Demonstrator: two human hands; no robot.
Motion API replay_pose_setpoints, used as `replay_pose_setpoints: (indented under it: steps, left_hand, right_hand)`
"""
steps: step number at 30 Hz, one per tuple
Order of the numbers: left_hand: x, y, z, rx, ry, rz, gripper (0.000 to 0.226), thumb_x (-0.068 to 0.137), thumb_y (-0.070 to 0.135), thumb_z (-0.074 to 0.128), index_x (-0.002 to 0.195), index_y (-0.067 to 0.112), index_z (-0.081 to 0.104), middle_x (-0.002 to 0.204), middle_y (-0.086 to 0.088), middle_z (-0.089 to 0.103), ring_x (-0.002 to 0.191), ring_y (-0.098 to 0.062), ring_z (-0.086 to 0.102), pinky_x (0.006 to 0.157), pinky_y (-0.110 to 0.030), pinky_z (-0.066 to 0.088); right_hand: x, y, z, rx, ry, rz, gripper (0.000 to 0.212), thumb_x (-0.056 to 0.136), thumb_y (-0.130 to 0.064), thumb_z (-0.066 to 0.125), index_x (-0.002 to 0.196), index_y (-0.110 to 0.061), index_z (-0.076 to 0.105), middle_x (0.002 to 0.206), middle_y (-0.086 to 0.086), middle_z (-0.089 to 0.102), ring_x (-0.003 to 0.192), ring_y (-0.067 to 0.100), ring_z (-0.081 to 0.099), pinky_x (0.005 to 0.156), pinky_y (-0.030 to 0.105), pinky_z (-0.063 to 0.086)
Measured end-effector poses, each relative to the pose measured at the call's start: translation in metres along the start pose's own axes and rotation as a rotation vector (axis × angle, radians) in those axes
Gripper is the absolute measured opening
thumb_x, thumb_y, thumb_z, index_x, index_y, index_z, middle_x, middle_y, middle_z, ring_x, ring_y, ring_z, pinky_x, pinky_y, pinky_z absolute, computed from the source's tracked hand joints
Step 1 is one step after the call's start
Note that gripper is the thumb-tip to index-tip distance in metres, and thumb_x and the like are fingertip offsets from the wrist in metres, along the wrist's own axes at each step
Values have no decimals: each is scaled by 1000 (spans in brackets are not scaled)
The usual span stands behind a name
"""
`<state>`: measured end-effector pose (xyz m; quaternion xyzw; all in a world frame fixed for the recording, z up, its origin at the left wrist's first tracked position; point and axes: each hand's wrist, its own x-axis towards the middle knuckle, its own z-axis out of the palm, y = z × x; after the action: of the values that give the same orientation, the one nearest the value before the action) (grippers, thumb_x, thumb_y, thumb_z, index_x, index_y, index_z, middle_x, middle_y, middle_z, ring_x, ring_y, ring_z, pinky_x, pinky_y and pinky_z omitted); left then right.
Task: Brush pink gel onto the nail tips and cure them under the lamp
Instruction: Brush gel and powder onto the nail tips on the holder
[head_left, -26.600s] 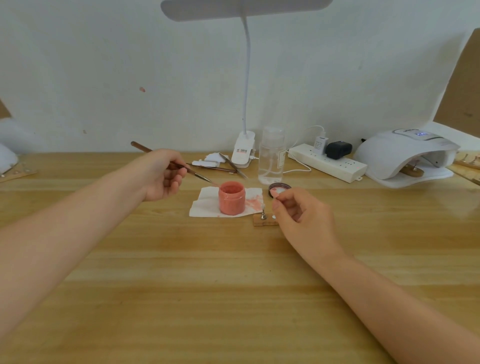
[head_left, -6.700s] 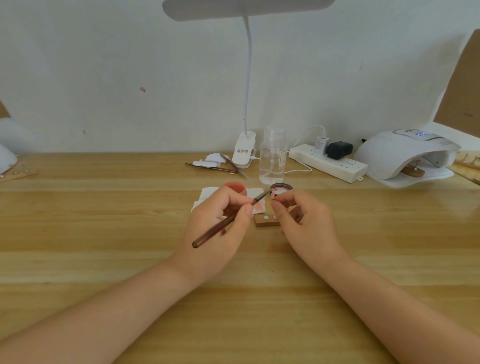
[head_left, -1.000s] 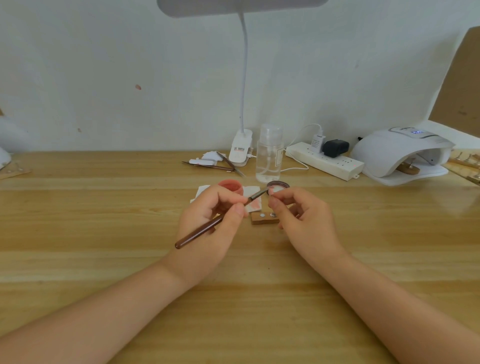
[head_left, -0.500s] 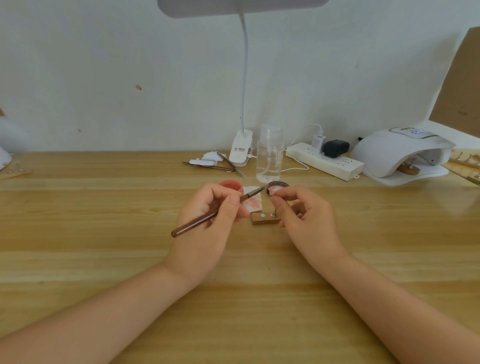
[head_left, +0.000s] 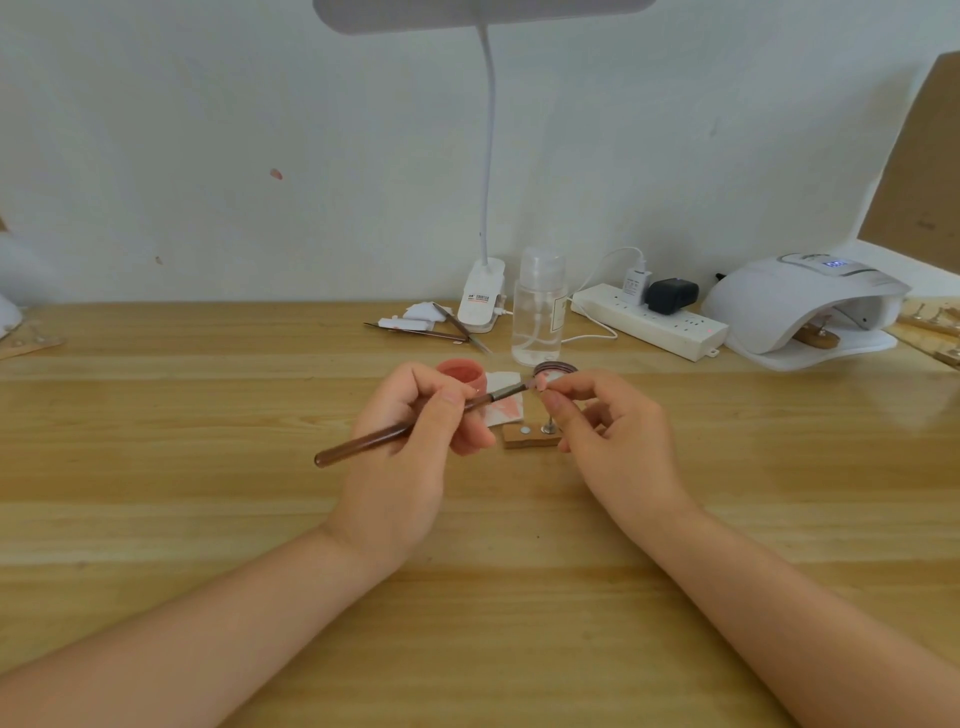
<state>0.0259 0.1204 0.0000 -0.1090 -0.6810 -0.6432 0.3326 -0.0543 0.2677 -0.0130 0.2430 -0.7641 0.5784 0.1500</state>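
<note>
Brown brush (head_left: 410, 429), pinched by left hand (head_left: 415, 441), now touches right hand's (head_left: 613, 441) pinched nail tip (head_left: 542, 383).

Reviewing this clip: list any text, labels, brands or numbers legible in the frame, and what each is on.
Nothing reads clearly.
Desk lamp clip base: a dark printed line, too blurred to read.
Nail lamp: lit blue display, digits unreadable.
Clear bottle: side label, too small.
White charger: fine print, illegible.

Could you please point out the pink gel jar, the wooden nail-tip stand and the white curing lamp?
Pink gel jar (head_left: 462, 373), head view, open mouth.
Wooden nail-tip stand (head_left: 522, 441), head view, front edge.
White curing lamp (head_left: 789, 296), head view, domed top.
</note>
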Motion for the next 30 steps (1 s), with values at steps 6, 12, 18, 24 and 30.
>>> replay_pose_setpoints:
  steps: [6, 12, 18, 24, 30]
  left_hand:
    - [-4, -8, 0, 98, -120, 58, 10, 88, 32, 53, 91, 29, 62, 92, 5, 72, 117, -29, 57, 93, -45, 49]
    - [-5, -6, -1, 153, -167, 71, 10, 86, 34, 55, 92, 38, 62, 97, 14, 71, 103, -13, 66, 89, -30, 52]
    - [-5, -6, -6, 241, -163, 186, 12, 87, 27, 51, 86, 37, 57, 81, 9, 68, 81, -5, 65, 79, -14, 45]
    - [-3, -9, -5, 200, -194, 125, 14, 87, 30, 57, 95, 40, 62, 95, 10, 71, 101, -18, 67, 86, -26, 51]
    - [-4, -7, -9, 219, -179, 173, 10, 87, 27, 51, 90, 33, 57, 81, 13, 67, 85, -5, 64, 79, -16, 45]
  right_hand:
    - [-2, -2, 1, 30, -7, -23, 26, 86, -17, 67, 80, -42, 61, 81, -20, 67, 57, 7, 59, 59, 29, 52]
    - [-2, -3, 0, 46, -2, -17, 22, 87, -16, 67, 81, -38, 63, 82, -16, 68, 57, 5, 59, 61, 37, 54]
    - [-2, -2, 0, 53, 11, 6, 21, 87, -17, 67, 84, -37, 64, 83, -16, 68, 58, 13, 59, 62, 41, 54]
    - [-2, -2, 0, 41, 12, -1, 22, 86, -18, 67, 83, -39, 63, 83, -17, 68, 58, 14, 60, 61, 39, 54]
    - [-1, -2, -1, 37, 9, 21, 19, 87, -19, 66, 85, -37, 64, 82, -14, 68, 60, 15, 60, 63, 44, 54]
